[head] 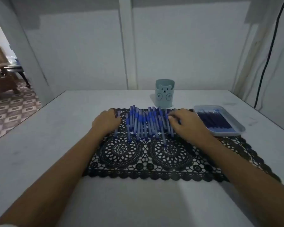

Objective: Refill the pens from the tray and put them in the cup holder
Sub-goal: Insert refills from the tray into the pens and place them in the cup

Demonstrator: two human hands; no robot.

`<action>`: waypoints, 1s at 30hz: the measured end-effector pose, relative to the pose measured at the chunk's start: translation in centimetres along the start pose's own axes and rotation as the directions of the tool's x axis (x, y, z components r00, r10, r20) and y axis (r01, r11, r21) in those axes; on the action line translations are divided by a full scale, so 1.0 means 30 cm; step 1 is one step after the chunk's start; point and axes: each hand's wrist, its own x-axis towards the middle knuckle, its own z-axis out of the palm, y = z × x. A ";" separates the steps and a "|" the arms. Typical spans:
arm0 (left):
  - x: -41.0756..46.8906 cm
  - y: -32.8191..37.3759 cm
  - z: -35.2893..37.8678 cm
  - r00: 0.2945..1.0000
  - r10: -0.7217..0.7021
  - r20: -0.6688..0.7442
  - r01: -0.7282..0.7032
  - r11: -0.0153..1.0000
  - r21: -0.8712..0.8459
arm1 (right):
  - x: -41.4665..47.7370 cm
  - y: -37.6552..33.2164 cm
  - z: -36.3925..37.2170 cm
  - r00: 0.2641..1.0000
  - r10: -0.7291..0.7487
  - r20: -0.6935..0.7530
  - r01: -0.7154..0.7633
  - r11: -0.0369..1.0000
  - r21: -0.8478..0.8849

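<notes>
Both hands are reaching out over a black lace mat point(138, 158). The left hand point(106, 122) is resting at the left end of a row of blue pens point(144, 123), its fingers bending down out of sight, so I cannot tell whether it is gripping one. The right hand point(187, 124) is lying loose and spread over the row's right end, holding nothing.

The pens are looking light, stiff and smooth, likely to be rolling if nudged. Pinching one at mid-barrel or at its blue grip section is probably going to work best.

The openwork mat is giving them some hold, while the pale tabletop point(39, 145) around it is looking slicker. To the right a clear tray point(239, 128) of dark refills point(213, 120) is sitting partly on the mat. Behind the pens a bear-faced cup holder point(164, 95) is standing upright. Beyond, grey walls are closing in the space, and a doorway on the left is showing a patterned floor point(11, 108).
</notes>
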 end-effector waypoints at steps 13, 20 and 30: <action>-0.074 0.029 -0.035 0.988 0.022 -0.152 0.017 0.968 0.249 | -0.075 0.034 0.062 0.962 -0.116 -0.248 0.133 0.990 0.054; -0.248 0.149 -0.032 0.681 0.721 -0.126 -0.715 0.692 0.099 | -0.100 -0.048 0.061 0.872 -0.457 -0.174 0.407 0.876 -0.258; -0.261 0.136 0.014 0.633 0.773 -0.037 -0.774 0.632 -0.032 | -0.106 -0.055 0.093 0.926 -0.368 0.082 0.377 0.910 -0.171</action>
